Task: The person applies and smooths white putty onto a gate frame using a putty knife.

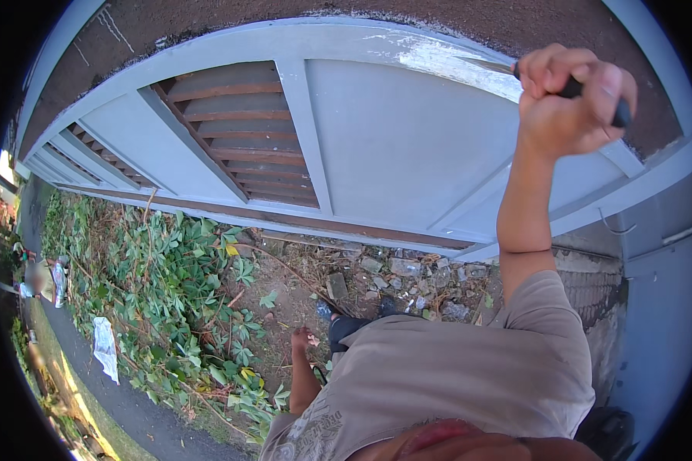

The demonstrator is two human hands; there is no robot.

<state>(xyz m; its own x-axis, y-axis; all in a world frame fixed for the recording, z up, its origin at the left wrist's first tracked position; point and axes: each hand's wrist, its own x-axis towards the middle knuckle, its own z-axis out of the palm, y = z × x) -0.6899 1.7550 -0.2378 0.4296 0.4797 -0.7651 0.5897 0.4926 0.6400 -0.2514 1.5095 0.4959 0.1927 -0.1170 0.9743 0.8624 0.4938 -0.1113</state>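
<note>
My right hand (576,98) is raised at the upper right, its fingers wrapped around the black handle of a thin-bladed hand tool (490,65), possibly a scraper or a knife. The blade points left and lies against or very close to a light-blue painted beam (346,43). Around the blade the beam bears a rough white patch (432,60) where the blue is missing or covered. My left hand (303,338) hangs low beside my body, with curled fingers. It is small in view, so whether it holds anything is unclear.
Below the beam are flat blue panels (403,138) and brown slatted louvres (254,138). Cut leafy branches (179,276) cover the ground at left; stones and rubble (406,267) lie near my feet. Beyond are a white sheet (105,348), a paved path (132,415) and a person (47,279).
</note>
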